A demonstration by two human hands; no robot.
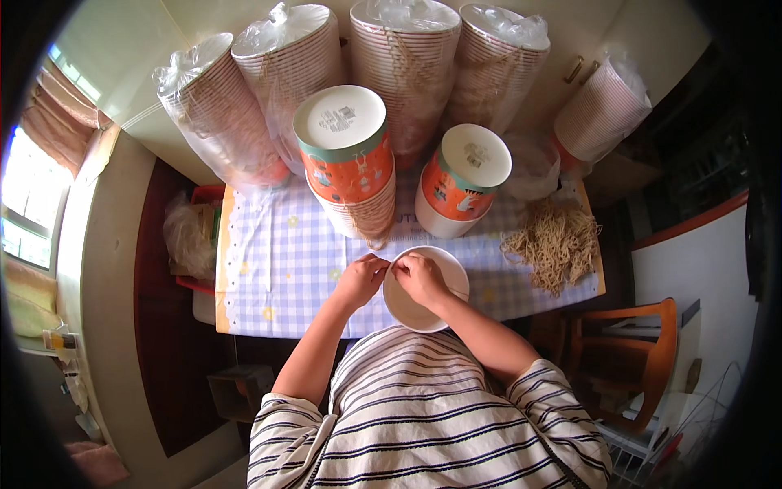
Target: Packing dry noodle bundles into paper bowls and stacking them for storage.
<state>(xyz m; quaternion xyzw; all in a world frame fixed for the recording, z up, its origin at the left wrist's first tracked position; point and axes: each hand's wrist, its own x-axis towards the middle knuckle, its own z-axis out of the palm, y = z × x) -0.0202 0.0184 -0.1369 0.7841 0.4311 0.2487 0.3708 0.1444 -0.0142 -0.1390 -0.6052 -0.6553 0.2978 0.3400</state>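
Observation:
A white paper bucket stands at the table's near edge, right in front of me, its open mouth facing up. My left hand is closed in a pinch just outside the left part of its rim. Over that same part of the rim, my right hand reaches into the mouth with its fingers curled and pressed together. The fingertips of both hands nearly meet at the rim; what they pinch is too small to make out. Beyond them stands an upside-down stack of orange-and-green paper buckets, with beige cords hanging down its near side.
A shorter upturned stack of buckets stands right of the taller one. A heap of beige cords lies on the checked tablecloth at right. Several bagged bucket stacks line the back. A wooden chair is at lower right.

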